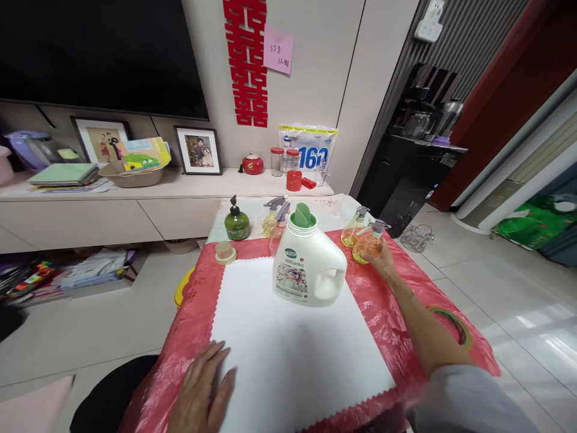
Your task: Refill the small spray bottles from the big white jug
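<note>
My right hand reaches out to the far right of the table, its fingers wrapped round a spray bottle with yellowish liquid and a grey trigger head. Close behind it stands a second yellow spray bottle. My left hand lies flat at the near left edge of a white sheet, fingers stretched out. Upright on the sheet is a large white detergent jug with a green spout. Its cap appears to be the pale cup at the left. Two more spray bottles stand partly behind the jug.
A green pump bottle stands at the table's back left. A roll of tape lies on the red plastic cover at the right. Behind, a white cabinet bears jars, framed photos and a basket. A black stool is at lower left.
</note>
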Motion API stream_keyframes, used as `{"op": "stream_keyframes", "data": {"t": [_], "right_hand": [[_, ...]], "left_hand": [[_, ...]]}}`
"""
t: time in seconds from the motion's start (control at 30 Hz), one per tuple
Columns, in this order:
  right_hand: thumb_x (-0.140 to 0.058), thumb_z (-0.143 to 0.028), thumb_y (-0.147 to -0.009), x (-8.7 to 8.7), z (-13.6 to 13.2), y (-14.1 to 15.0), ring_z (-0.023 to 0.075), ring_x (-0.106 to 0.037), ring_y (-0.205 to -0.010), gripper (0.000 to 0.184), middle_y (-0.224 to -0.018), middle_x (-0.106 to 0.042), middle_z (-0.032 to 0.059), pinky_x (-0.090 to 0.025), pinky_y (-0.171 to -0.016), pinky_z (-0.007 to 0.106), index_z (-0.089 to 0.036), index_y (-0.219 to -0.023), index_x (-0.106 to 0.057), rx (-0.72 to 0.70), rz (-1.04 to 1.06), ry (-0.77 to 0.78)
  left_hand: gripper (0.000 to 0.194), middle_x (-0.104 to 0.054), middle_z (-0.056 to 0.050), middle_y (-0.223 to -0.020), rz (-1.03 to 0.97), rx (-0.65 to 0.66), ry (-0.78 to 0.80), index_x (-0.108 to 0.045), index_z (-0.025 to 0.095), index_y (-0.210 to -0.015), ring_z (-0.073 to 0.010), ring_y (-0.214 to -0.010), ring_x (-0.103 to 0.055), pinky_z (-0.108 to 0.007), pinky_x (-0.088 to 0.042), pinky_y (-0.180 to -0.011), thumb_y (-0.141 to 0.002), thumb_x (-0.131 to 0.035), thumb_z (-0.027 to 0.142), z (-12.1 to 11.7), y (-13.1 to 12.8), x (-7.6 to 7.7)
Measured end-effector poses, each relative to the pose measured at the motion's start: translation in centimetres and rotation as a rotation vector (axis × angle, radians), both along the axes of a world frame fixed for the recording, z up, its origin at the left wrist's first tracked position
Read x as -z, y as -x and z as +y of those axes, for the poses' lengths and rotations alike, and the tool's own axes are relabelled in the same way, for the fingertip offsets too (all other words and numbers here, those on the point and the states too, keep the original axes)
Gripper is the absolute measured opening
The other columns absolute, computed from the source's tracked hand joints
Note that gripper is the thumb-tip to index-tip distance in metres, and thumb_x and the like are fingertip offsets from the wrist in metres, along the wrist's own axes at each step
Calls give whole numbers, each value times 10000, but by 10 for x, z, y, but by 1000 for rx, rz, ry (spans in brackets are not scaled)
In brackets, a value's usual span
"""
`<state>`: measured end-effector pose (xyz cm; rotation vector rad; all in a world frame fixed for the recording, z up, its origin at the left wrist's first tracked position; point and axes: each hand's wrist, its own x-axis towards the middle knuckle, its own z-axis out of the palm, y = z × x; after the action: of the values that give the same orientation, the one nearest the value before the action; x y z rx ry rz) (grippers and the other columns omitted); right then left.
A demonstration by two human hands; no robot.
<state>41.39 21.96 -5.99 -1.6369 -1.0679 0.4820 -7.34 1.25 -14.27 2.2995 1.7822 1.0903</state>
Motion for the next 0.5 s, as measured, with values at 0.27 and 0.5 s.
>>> {"op": "stream_keyframes", "data": {"t": [0.27, 0.5], "right_hand": [[-715, -505, -785, 3, -107, 21, 209, -660, -899, 404, -971, -730, 50, -546, -842, 386, -177, -1020, -715, -18, -10, 195], [-725, -684, -551, 35, -144, 22, 172, -512, -489, 540, -624, -654, 22, -467, -466, 353, -205, -799, -726, 2, 73, 320]], "left_hand": [[352, -701, -65, -1320, -63, 62, 187, -654, 318, -1252, -263, -1202, -690, -409, -609, -988, -910, -575, 342, -1, 15, 5], [529, -650, -33, -1434, 1, 278, 397, -632, 397, -1338, -302, -1287, -636, -416, -551, -1052, -820, -672, 296, 15, 35, -35]]}}
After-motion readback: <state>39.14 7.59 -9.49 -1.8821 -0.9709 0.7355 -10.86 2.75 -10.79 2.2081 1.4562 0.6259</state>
